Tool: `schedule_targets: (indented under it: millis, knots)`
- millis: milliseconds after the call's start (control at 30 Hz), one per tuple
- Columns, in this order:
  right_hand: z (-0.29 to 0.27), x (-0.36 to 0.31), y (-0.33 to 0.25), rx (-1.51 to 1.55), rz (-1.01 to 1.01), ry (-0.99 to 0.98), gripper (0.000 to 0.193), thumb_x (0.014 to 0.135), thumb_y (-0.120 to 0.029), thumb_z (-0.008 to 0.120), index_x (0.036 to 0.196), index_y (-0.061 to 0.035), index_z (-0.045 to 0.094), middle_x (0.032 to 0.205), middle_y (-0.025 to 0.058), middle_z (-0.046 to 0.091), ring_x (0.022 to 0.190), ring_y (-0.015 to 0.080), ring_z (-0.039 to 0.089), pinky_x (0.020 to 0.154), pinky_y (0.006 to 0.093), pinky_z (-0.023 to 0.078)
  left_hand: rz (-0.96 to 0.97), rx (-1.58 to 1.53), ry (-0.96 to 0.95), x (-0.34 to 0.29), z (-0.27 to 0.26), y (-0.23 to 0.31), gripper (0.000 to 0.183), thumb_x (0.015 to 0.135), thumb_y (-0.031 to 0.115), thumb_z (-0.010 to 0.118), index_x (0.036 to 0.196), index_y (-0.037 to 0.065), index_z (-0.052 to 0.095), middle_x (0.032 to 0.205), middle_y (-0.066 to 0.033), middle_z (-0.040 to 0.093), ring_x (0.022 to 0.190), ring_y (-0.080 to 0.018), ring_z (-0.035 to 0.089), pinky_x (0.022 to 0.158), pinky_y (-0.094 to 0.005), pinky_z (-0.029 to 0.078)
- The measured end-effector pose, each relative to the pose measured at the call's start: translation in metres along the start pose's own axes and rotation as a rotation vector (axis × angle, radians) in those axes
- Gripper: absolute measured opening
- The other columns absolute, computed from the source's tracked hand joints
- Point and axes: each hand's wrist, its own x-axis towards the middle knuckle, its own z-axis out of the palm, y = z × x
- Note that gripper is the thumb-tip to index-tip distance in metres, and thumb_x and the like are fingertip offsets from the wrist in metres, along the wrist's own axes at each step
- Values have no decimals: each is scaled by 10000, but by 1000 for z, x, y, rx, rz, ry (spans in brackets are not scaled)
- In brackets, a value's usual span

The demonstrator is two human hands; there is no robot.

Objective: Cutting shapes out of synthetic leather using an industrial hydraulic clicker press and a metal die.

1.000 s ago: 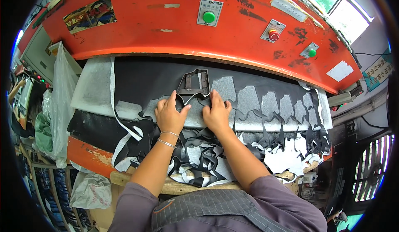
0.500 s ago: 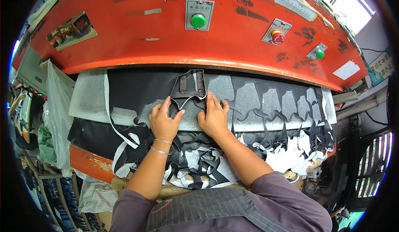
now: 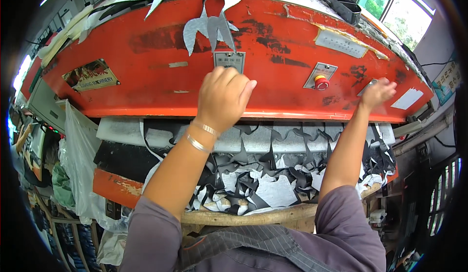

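Note:
My left hand (image 3: 222,96) is raised to the red machine front (image 3: 161,94), curled into a fist with the thumb out at its side. It covers the spot below a small metal plate (image 3: 229,60) where a green button sits, so contact with the button is hidden. Farther right, my right hand (image 3: 378,93) is at another small button plate (image 3: 366,87), its fingers loosely apart and slightly blurred. I see nothing held in either hand. Below the red front, a pale cutting board (image 3: 117,130) carries cut dark sheet material (image 3: 292,133). The metal cutting die is out of sight.
A red stop button (image 3: 321,82) sits between my hands. Black and white offcuts (image 3: 275,191) pile up along a wooden bar (image 3: 273,214) in front of me. Scraps (image 3: 209,28) hang over the machine's top, near a black tray (image 3: 339,4). Clear plastic sheeting (image 3: 83,160) hangs at left.
Both hands have left the cutting die and moved up to the machine front, the right one far to the right. The view has tilted upward, and the die no longer shows.

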Motion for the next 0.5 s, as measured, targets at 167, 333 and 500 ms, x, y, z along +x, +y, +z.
schedule_targets:
  millis: [167,333,500]
  knots:
    - [-83,-45,-28,551,325,-221,671,1000,-431,354,1449,50,219,1535,224,139,1435,315,118,1150,413,120,-140,-137,-100,-58,-42,27,179,851,144,633,713,55,562,672,-101,470,690,-307,500,614,-402,411]
    - [-207,-167,-49,655,185,-999,438,840,-233,677,1211,-28,566,1185,111,593,1061,219,567,919,364,448,-545,-115,-624,-167,-122,48,280,874,286,616,710,59,614,717,-116,558,687,-329,574,605,-424,459]
    - [-337,-237,-152,780,-757,-1738,547,654,-353,811,1076,-54,634,975,131,640,883,304,617,734,368,513,-579,-85,-717,-268,-172,95,209,822,273,668,759,73,666,718,-95,580,717,-292,583,644,-404,463]
